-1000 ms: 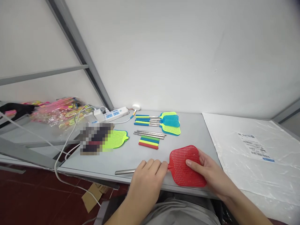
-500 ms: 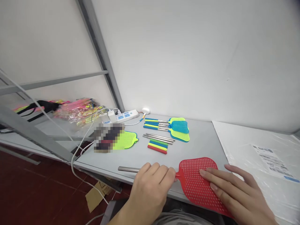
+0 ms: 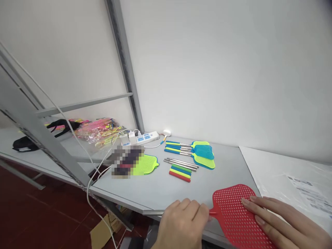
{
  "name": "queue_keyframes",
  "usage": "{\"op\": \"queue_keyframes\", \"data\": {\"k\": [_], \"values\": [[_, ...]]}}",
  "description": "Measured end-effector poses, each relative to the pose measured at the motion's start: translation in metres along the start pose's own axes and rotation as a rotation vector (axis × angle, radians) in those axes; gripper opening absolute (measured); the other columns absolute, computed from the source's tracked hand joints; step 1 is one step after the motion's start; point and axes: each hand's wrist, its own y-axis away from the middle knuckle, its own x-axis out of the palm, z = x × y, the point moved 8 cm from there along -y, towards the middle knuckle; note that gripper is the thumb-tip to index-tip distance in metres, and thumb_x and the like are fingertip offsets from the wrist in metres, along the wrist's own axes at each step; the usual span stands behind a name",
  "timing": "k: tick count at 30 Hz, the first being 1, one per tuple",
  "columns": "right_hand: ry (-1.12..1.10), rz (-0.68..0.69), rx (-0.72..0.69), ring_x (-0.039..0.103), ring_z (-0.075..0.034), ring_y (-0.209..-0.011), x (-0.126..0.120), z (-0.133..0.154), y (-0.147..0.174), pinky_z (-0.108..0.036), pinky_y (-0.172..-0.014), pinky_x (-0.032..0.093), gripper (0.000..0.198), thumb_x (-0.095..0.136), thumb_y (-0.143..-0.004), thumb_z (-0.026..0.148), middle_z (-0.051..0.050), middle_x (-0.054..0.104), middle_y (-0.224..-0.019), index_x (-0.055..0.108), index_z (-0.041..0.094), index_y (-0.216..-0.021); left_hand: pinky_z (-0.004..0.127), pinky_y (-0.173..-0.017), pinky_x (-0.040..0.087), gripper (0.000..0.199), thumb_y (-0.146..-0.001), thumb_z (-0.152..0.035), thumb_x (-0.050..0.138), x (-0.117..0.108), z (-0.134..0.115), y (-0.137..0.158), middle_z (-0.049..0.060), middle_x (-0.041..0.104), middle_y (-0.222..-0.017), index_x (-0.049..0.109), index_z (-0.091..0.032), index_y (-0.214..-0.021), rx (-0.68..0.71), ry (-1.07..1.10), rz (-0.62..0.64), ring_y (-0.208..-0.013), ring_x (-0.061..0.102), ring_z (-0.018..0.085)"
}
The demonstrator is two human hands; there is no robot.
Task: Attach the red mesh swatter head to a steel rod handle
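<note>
Swatter head, red perforated plastic (image 3: 240, 216), lies flat at the near edge of the grey tabletop (image 3: 160, 188), w/ your right hand (image 3: 282, 224) spread open on top of it, fingers straight, pressing rather than gripping. Your left hand (image 3: 185, 224) is curled shut just left of the red head, at its neck; it looks closed on the slim metal rod (image 3: 155, 212) whose bare end pokes out leftward along the tabletop edge, though the grip itself is hidden under the knuckles. Judging by that, you're at the joining step, rod to head. Next move prob. calls for keeping the head pinned flat and the rod in line w/ the neck, since the head overhangs the edge and could tip off.

Beyond the red head, toward the wall: three finished swatters w/ yellow-green and blue heads (image 3: 199, 152), a few bare steel rods (image 3: 181, 163), and a small stack of coloured foam grips, green, blue, yellow, red (image 3: 181, 172). Left of those, a loose yellow-green head (image 3: 149, 164) beside a blurred-out patch. Farther back, a white power strip (image 3: 141, 137) w/ cables trailing off the edge. Right of the red head, a clear plastic bag w/ a label (image 3: 298, 176), close to your right hand. Nothing lies between your hands.
</note>
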Motion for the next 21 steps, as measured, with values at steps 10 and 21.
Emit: {"op": "queue_keyframes", "data": {"k": [10, 21], "values": [[-0.591, 0.379, 0.726, 0.065, -0.026, -0.112, 0.011, -0.057, 0.004, -0.038, -0.085, 0.058, 0.066, 0.059, -0.089, 0.038, -0.012, 0.061, -0.133, 0.032, 0.032, -0.15, 0.034, -0.056, 0.028, 0.011, -0.093, -0.012, 0.049, 0.018, 0.008, -0.025, 0.0, 0.057, -0.072, 0.056, -0.021, -0.094, -0.024, 0.003, 0.124, -0.064, 0.048, 0.018], [-0.931, 0.229, 1.016, 0.069, -0.023, -0.085, 0.014, -0.054, 0.005, -0.038, -0.074, 0.056, 0.04, 0.052, -0.092, 0.048, -0.01, 0.072, -0.099, 0.062, 0.022, -0.12, 0.035, -0.061, 0.024, 0.016, -0.096, -0.013, 0.045, 0.034, -0.011, -0.06, 0.0, 0.058, -0.074, 0.058, -0.018, -0.089, 0.151, 0.083, 0.091, -0.069, 0.042, 0.017]]}}
